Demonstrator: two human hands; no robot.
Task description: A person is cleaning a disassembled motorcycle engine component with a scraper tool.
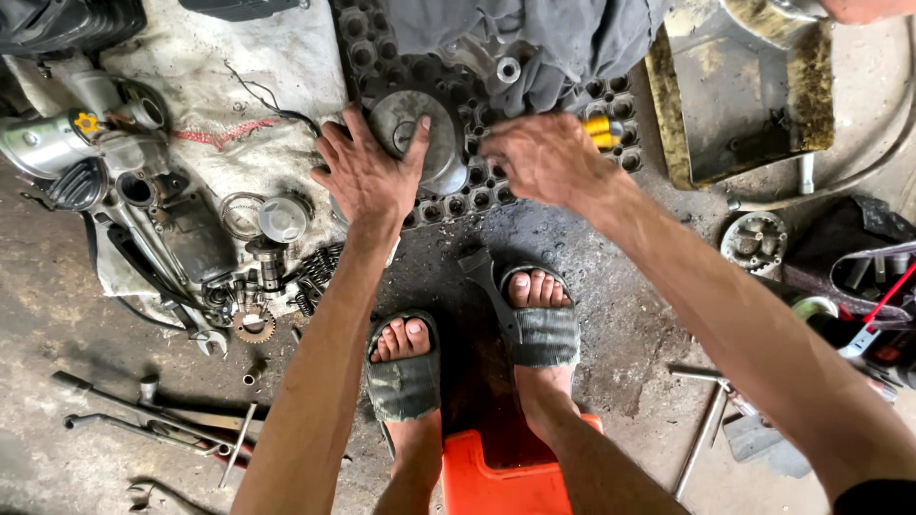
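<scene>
**Both hands on round metal cover at rubber mat**

Left hand (367,172): fingers spread, palm flat, pressed on the near-left side of the round metal cover (420,138). The thumb reaches up onto the cover's face. Nothing is pinched.

Right hand (544,157): fingers curled downward, closed around a screwdriver with a yellow handle (599,132), of which only the handle end shows, just right of the cover. The tool's tip is hidden under the hand.

The cover is domed, grey and soiled, and lies on a black honeycomb rubber mat (458,200), near the mat's front edge. Just beyond the cover, a grey cloth (534,48) lies bunched over the mat, with a metal part partly showing in its folds.

Left of the cover, on a dirty white sheet (219,67): a piston (283,217), a loose ring beside it, springs, a small gear (254,327) and engine parts (105,153).

Right of the cover, well apart: a shallow, rusty metal tray (744,105), and nearer the person, a small round metal part (754,240) on the concrete floor.

Near side of the cover: the person's two feet in grey sandals (544,334), a wrench (487,277) lying against the right foot, and an orange stool (496,477). Further left on the floor lie long hand tools (153,420).
</scene>
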